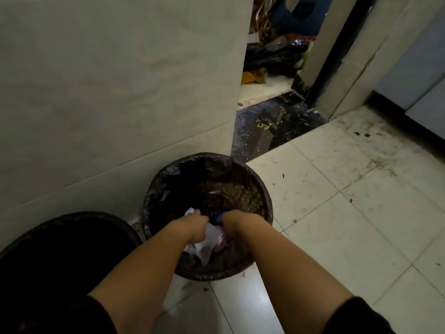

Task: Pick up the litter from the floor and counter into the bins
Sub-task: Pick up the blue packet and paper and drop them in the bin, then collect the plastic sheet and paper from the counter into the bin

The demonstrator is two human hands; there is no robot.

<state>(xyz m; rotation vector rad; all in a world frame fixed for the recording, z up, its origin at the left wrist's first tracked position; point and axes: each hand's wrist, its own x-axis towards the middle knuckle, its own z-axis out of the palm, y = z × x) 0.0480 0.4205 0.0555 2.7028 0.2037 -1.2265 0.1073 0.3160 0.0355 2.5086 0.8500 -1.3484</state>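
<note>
Head view: my left hand [196, 224] and right hand [231, 222] clutch litter [209, 239] inside one of two bins [255, 184].

Dim room: pale tiled wall [115, 92] on the left, grimy white floor tiles [337, 201], dark threshold strip [272, 126] at a doorway.

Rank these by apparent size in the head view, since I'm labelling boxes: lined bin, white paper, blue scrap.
1. lined bin
2. white paper
3. blue scrap, mostly hidden behind the right hand, so true size is unsure.
</note>
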